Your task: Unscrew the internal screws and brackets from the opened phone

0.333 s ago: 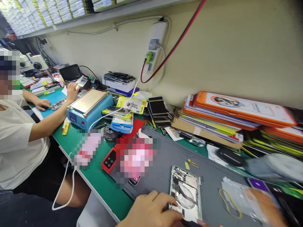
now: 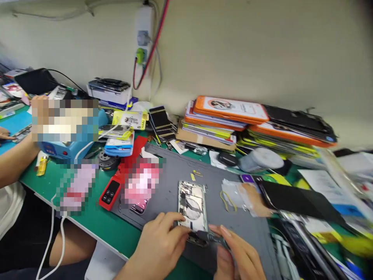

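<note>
An opened phone [image 2: 194, 204], its back off and inner parts and a round coil showing, lies on the grey mat [image 2: 244, 217]. My left hand [image 2: 163, 243] is closed on its lower left edge, fingers and thumb bent over the side. My right hand [image 2: 239, 254] grips a dark pen-shaped tool [image 2: 214, 238]. That tool points left and lies low across the phone's lower end, its tip close to my left thumb. Whether the tip touches the phone I cannot tell.
A blurred-out pink-screened phone [image 2: 140, 184] and a red case [image 2: 109, 193] lie left. Beyond stands a blue heating plate machine [image 2: 100, 120], with a co-worker's arm [image 2: 17, 161] beside it. Stacked orange boxes [image 2: 233, 111] line the wall. A yellow rubber band [image 2: 227, 202] lies right.
The view has swung right, so things appear shifted left. My right hand and the tool now show fully; my left hand stays at the phone.
</note>
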A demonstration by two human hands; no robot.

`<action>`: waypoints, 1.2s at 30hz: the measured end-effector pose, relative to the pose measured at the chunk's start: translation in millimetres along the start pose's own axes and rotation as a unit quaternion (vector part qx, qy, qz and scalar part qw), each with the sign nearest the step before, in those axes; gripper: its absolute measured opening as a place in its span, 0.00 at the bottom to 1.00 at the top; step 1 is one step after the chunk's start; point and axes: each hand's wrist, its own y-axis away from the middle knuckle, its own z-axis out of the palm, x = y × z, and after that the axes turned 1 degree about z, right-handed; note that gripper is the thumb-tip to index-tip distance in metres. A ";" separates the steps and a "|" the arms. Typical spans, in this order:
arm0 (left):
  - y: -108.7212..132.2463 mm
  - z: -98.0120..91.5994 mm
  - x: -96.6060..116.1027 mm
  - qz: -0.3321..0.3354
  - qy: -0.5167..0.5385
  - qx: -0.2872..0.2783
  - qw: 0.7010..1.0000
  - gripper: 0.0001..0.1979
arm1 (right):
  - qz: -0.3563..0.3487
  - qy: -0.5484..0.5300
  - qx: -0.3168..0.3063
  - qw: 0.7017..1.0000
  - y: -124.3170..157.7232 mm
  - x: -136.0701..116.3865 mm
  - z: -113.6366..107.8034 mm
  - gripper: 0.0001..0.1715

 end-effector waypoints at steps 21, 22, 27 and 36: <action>-8.5 -8.7 -4.9 -0.047 0.092 0.002 0.995 0.15 | -0.013 -0.019 -0.015 1.000 -14.0 -6.8 -3.9 0.39; -8.4 -9.0 -4.5 -0.048 0.094 -0.001 0.994 0.15 | -0.011 -0.021 -0.016 1.000 -13.4 -6.7 -3.8 0.38; -8.3 -10.0 -2.9 -0.051 0.100 -0.006 0.994 0.15 | 0.016 -0.045 -0.026 0.999 -9.1 -5.9 -0.7 0.38; -8.8 -9.4 -7.6 -0.046 0.092 0.014 0.995 0.14 | 0.135 -0.163 0.007 0.977 -6.4 -12.4 11.1 0.43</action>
